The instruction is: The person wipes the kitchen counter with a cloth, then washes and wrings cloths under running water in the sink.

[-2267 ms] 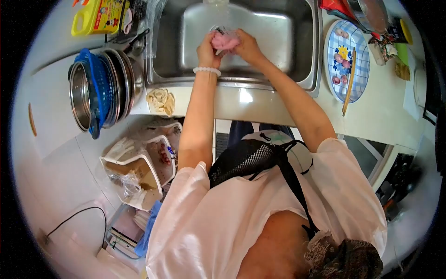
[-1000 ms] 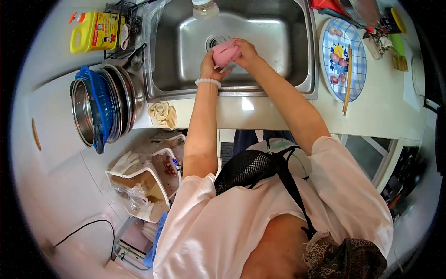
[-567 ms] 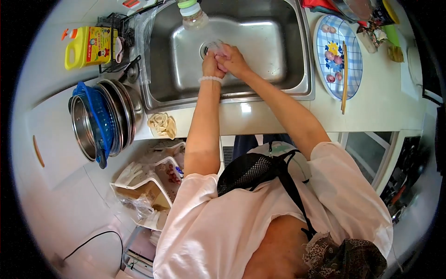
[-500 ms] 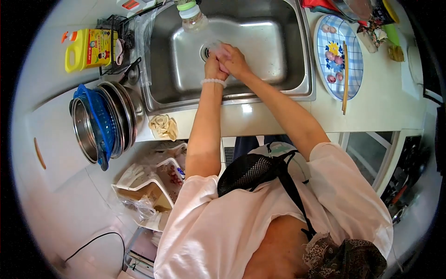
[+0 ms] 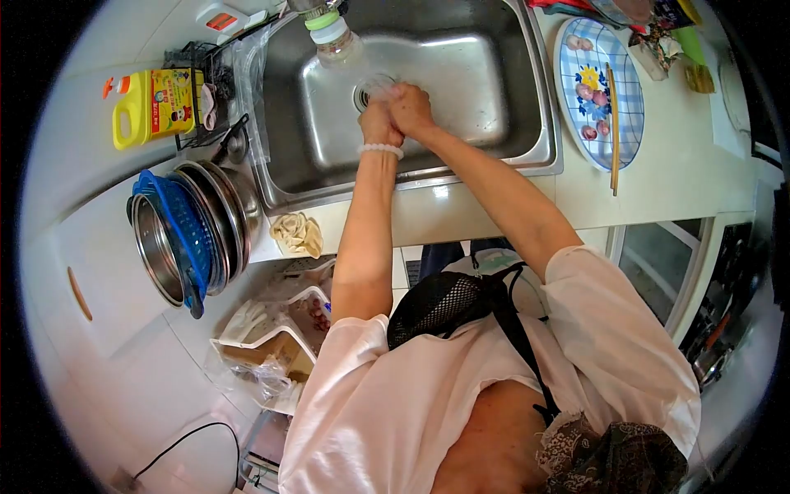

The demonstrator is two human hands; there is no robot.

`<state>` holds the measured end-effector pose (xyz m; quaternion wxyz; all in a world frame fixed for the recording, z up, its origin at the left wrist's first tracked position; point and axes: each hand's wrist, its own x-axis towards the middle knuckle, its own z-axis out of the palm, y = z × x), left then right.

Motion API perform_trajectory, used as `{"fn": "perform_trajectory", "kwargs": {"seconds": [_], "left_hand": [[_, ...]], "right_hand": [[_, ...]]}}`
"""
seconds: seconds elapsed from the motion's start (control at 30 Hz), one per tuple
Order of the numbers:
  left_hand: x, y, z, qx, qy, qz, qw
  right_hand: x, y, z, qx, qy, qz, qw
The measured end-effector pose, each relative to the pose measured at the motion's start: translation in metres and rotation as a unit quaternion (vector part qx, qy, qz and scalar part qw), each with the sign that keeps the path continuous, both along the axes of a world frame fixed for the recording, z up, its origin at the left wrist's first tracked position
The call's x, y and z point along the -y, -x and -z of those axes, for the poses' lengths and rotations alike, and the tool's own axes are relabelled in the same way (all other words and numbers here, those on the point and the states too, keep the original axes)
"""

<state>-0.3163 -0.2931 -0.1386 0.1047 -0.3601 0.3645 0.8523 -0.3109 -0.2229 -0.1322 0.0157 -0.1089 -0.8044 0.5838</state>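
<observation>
My left hand (image 5: 378,123), with a white bead bracelet (image 5: 382,150) at its wrist, is over the steel sink (image 5: 485,148), close to the drain. My right hand (image 5: 410,109) presses against it, its fingers curled. Both hands are closed together, and whatever lies between them, if anything, is hidden. Just beyond them hangs the tap (image 5: 333,37), with a green and white collar and a clear nozzle. A blurred, whitish patch of water (image 5: 377,86) shows between nozzle and hands.
Right of the sink, a blue-checked oval plate (image 5: 576,136) holds several shallot-like bulbs, with chopsticks (image 5: 613,132) across its edge. To the left are a yellow bottle (image 5: 156,107), stacked steel bowls (image 5: 234,193) and a blue colander (image 5: 177,222). A crumpled cloth (image 5: 298,235) lies on the counter edge.
Both hands remain together under the tap, with the right hand turned slightly and the fingers drawn in closer. The whole view has shifted a little.
</observation>
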Motion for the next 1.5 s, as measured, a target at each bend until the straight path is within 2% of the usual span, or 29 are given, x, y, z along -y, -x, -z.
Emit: {"fn": "perform_trajectory", "kwargs": {"seconds": [0.1, 0.17, 0.2, 0.27, 0.3, 0.33, 0.37, 0.4, 0.47, 0.5, 0.57, 0.73, 0.8, 0.9, 1.0, 1.07, 1.13, 1.2, 1.23, 1.33, 1.4, 1.47, 1.5], "left_hand": [[-0.005, -0.005, -0.029, 0.024, 0.047, -0.026, 0.998], [0.003, -0.004, -0.006, 0.012, 0.054, -0.016, 0.998], [0.007, -0.004, 0.002, 0.000, 0.061, -0.007, 0.998], [0.006, -0.005, -0.003, -0.028, 0.044, -0.004, 0.999], [0.005, -0.006, -0.004, -0.055, 0.025, -0.003, 0.998], [0.007, -0.006, -0.002, -0.054, 0.025, -0.004, 0.998], [0.012, -0.008, 0.001, -0.074, -0.029, 0.012, 0.997], [0.016, -0.008, 0.003, -0.093, -0.082, 0.028, 0.992], [0.023, -0.009, -0.002, -0.078, -0.113, 0.035, 0.990], [0.026, -0.008, -0.003, -0.062, -0.142, 0.042, 0.987], [0.032, -0.007, -0.003, -0.034, -0.153, 0.067, 0.985], [0.046, -0.004, 0.021, 0.025, -0.148, 0.110, 0.982], [0.043, -0.002, 0.024, 0.105, -0.108, 0.037, 0.988], [0.044, 0.000, 0.022, 0.105, -0.163, 0.036, 0.980], [0.038, 0.002, 0.003, 0.113, -0.145, 0.084, 0.979], [0.041, 0.006, 0.007, 0.099, -0.152, 0.099, 0.978], [0.044, 0.008, 0.007, 0.086, -0.159, 0.113, 0.977], [0.042, 0.009, 0.004, -0.018, -0.231, 0.137, 0.963], [0.040, 0.010, 0.001, -0.018, -0.233, 0.138, 0.962], [0.041, 0.013, 0.007, 0.010, -0.172, 0.109, 0.979], [0.042, 0.013, 0.017, -0.026, -0.118, 0.038, 0.992], [0.044, 0.012, 0.022, -0.005, -0.119, 0.006, 0.993], [0.044, 0.012, 0.023, 0.015, -0.120, -0.027, 0.992]], "right_hand": [[0.003, 0.006, 0.012, 0.041, -0.027, -0.003, 0.999], [0.008, 0.020, 0.059, 0.167, 0.064, 0.001, 0.984], [0.009, 0.026, 0.076, 0.167, 0.064, 0.002, 0.984], [0.005, 0.031, 0.086, 0.270, 0.197, 0.056, 0.941], [0.001, 0.030, 0.082, 0.302, 0.238, 0.075, 0.920], [-0.008, 0.022, 0.047, 0.300, 0.331, 0.070, 0.892], [-0.016, 0.014, 0.019, 0.294, 0.420, 0.063, 0.856], [-0.022, 0.010, 0.007, 0.295, 0.420, 0.062, 0.856], [-0.037, 0.005, -0.005, 0.371, 0.386, -0.037, 0.844], [-0.044, 0.004, -0.004, 0.371, 0.385, -0.037, 0.844], [-0.052, 0.001, -0.003, 0.337, 0.533, -0.113, 0.768], [-0.055, 0.014, 0.004, 0.319, 0.507, -0.132, 0.790], [-0.050, 0.017, 0.008, 0.312, 0.493, -0.127, 0.802], [-0.040, 0.022, 0.017, 0.297, 0.557, -0.067, 0.772], [-0.034, 0.025, 0.012, 0.255, 0.606, -0.018, 0.754], [-0.030, 0.029, 0.015, 0.214, 0.586, -0.023, 0.781], [-0.030, 0.031, 0.013, 0.233, 0.563, -0.054, 0.791], [-0.034, 0.033, 0.010, 0.251, 0.537, -0.083, 0.801], [-0.037, 0.032, 0.008, 0.266, 0.500, -0.103, 0.818], [-0.042, 0.030, 0.011, 0.274, 0.454, -0.110, 0.841], [-0.044, 0.028, 0.010, 0.270, 0.446, -0.094, 0.848], [-0.046, 0.021, 0.002, 0.308, 0.416, -0.018, 0.856], [-0.046, 0.019, -0.007, 0.308, 0.416, -0.018, 0.855]]}}
